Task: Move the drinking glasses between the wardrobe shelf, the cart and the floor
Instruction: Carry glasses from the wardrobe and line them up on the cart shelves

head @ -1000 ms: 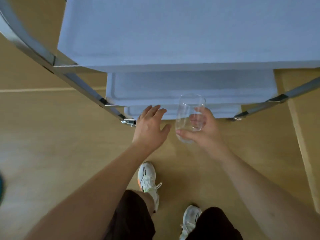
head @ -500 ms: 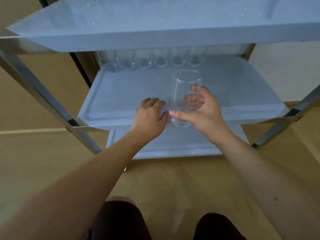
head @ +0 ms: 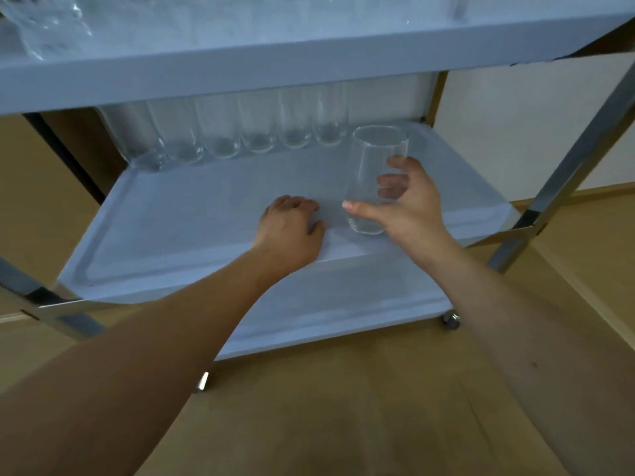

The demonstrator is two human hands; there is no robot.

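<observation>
One clear, empty drinking glass (head: 376,180), tall with a rounded base and standing upright, is held by the right hand (head: 409,207) over the middle shelf (head: 192,218) of the cart (head: 563,166) toward its right edge, thumb on the near side and fingers curled round the far side; whether its base touches the shelf I cannot tell. Six more glasses (head: 223,132) like it stand in a row along the shelf's back edge, and the left hand (head: 288,231) rests near the front edge, just left of the held glass, fingers loosely bent and holding nothing. Blurred glassware (head: 48,25) crowds the top shelf's left corner, too indistinct to count, and a bare bottom shelf (head: 330,304) shows above the wooden floor (head: 343,407).
</observation>
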